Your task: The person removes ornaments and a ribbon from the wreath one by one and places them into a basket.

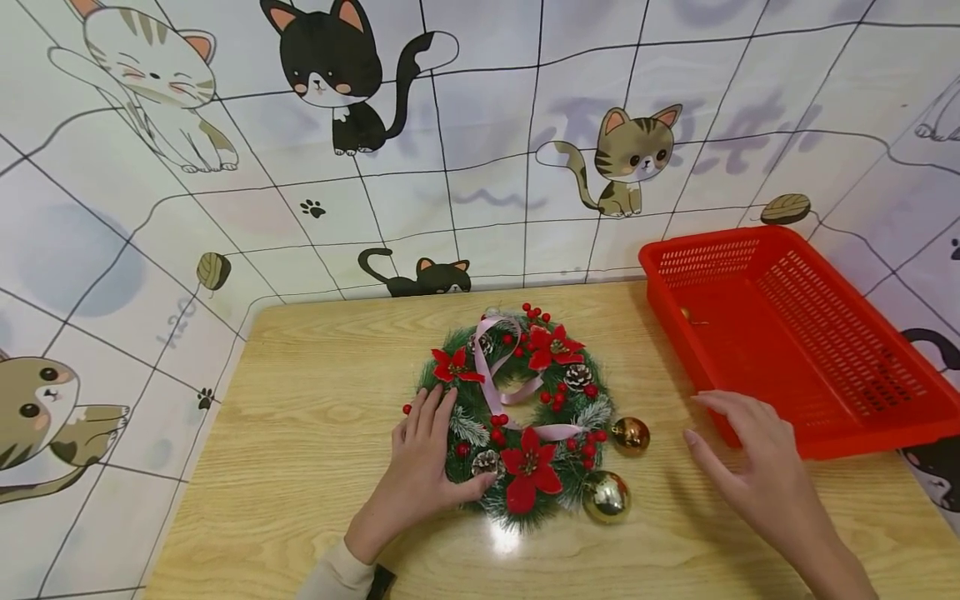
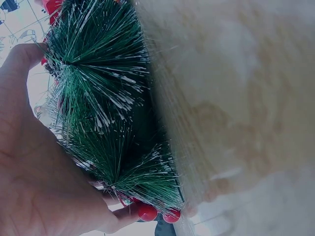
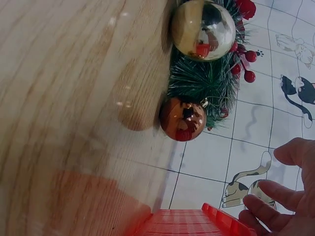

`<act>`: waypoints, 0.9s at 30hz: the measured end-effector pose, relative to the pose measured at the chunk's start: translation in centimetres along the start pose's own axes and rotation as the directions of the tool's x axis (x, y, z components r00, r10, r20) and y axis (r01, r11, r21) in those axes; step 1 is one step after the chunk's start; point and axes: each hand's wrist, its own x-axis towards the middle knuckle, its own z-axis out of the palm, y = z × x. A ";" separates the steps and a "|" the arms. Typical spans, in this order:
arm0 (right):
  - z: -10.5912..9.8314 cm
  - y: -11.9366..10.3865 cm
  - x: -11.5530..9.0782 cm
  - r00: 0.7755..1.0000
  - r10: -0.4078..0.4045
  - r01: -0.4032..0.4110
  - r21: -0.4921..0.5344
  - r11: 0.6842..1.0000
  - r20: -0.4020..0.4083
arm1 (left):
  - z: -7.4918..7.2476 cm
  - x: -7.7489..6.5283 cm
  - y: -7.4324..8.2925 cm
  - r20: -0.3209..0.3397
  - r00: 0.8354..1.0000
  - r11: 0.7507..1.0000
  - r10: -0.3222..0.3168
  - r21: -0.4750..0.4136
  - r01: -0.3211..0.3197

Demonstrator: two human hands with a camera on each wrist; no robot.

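A green wreath (image 1: 465,433) lies on the table, trimmed with red poinsettias, pinecones, red berries and a pink ribbon (image 1: 487,379). My left hand (image 1: 429,454) rests on its left edge, fingers spread over the greenery and thumb near the front pinecone. In the left wrist view, the thumb and fingers span the wreath's needles (image 2: 108,98). A copper bauble (image 1: 631,435) and a larger gold bauble (image 1: 607,497) sit at the wreath's right side. My right hand (image 1: 761,467) hovers to the right of both baubles, fingers loosely bent, holding nothing.
A red plastic basket (image 1: 686,367) with slotted walls stands on the right of the wooden table (image 1: 300,433). Inside it lies a small gold item (image 1: 686,314) with a thin thread. Sheeting printed with cats and grid lines (image 1: 487,125) covers the walls behind.
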 end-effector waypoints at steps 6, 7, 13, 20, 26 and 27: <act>0.6 -0.3 -0.3 0.999 -0.037 0.036 -0.019 0.999 -0.027 | 0.0 -0.1 0.0 0.000 1.000 1.000 -0.001 -0.007 0.001; 0.7 -0.4 -0.4 0.998 -0.046 0.045 -0.022 0.999 -0.033 | 0.1 -0.1 0.0 0.002 1.000 1.000 -0.001 -0.009 0.001; 1.2 -0.6 -1.0 0.997 -0.071 0.070 -0.019 0.997 -0.042 | 0.1 -0.1 0.0 0.000 1.000 1.000 0.001 -0.008 -0.001; 1.6 -1.4 -1.4 0.996 -0.091 0.091 -0.006 0.996 -0.006 | 0.1 0.0 0.0 -0.001 1.000 1.000 0.004 -0.014 -0.004; 2.5 -2.0 -1.8 0.994 -0.089 0.088 0.021 0.996 0.064 | 0.0 -0.1 0.0 0.004 1.000 1.000 -0.003 -0.022 0.003; 2.7 -2.1 -1.9 0.993 -0.096 0.094 0.033 0.995 0.072 | 0.0 -0.1 0.0 0.004 1.000 1.000 -0.004 -0.024 0.004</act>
